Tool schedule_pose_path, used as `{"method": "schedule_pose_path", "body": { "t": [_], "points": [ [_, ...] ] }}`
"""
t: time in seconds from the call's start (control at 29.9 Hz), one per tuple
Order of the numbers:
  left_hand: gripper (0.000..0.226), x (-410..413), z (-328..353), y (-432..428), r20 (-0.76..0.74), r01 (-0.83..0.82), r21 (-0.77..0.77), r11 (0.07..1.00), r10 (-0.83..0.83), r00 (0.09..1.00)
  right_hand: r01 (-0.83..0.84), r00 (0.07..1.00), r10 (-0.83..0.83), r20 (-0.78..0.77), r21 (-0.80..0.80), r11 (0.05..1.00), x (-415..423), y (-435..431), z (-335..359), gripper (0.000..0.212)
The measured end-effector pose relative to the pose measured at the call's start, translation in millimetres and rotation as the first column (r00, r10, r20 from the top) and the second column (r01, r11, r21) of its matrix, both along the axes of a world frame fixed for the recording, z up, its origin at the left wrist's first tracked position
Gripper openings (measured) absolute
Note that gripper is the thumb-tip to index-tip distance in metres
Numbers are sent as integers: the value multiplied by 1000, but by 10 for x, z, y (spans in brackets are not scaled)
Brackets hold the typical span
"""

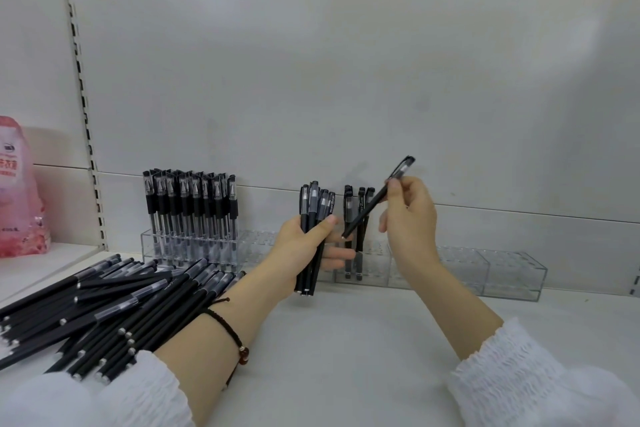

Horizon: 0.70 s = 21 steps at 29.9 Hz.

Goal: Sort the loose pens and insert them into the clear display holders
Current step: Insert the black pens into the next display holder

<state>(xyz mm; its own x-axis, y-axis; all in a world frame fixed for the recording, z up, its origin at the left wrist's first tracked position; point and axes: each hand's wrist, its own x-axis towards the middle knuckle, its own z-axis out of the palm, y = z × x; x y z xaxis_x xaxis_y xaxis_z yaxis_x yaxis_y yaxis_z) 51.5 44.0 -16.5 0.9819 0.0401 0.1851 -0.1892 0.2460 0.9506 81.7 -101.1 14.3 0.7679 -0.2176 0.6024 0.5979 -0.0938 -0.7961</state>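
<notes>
My left hand (304,246) grips a bundle of black pens (313,218) upright above the shelf. My right hand (408,218) pinches a single black pen (377,199) at its upper part, tilted, tip down-left above the middle clear holder (374,272). A few black pens (360,229) stand in that holder. The left clear holder (152,246) is packed with several clear-barrel pens with black grips (190,204). A heap of loose black pens (104,308) lies on the shelf at the left, partly under my left forearm.
More clear holders (502,270) stand in a row to the right against the white back panel. A pink bag (17,191) stands on the neighbouring shelf at far left. A slotted upright post (83,104) divides the shelves. The white shelf surface (346,357) lies in front.
</notes>
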Motion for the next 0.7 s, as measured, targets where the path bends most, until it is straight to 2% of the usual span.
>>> {"method": "schedule_pose_path", "body": {
  "t": [0.1,0.2,0.27,0.5,0.7],
  "points": [
    [31,24,-1,16,0,-83,76,994,84,996,146,985,-145,93,-2,989,45,-89,27,18],
    [32,46,-9,33,14,-129,108,986,128,992,311,937,-271,218,-177,934,88,-173,-18,10],
    [31,58,-10,37,13,-138,108,985,137,990,361,924,-300,237,-280,890,129,-200,-66,14],
    [30,65,-18,37,10,-122,109,986,122,992,298,954,-261,147,-391,871,197,-225,-146,21],
    [26,45,-18,31,2,-105,111,988,105,994,248,963,-259,73,-617,747,239,-216,-196,22]
  ]
}}
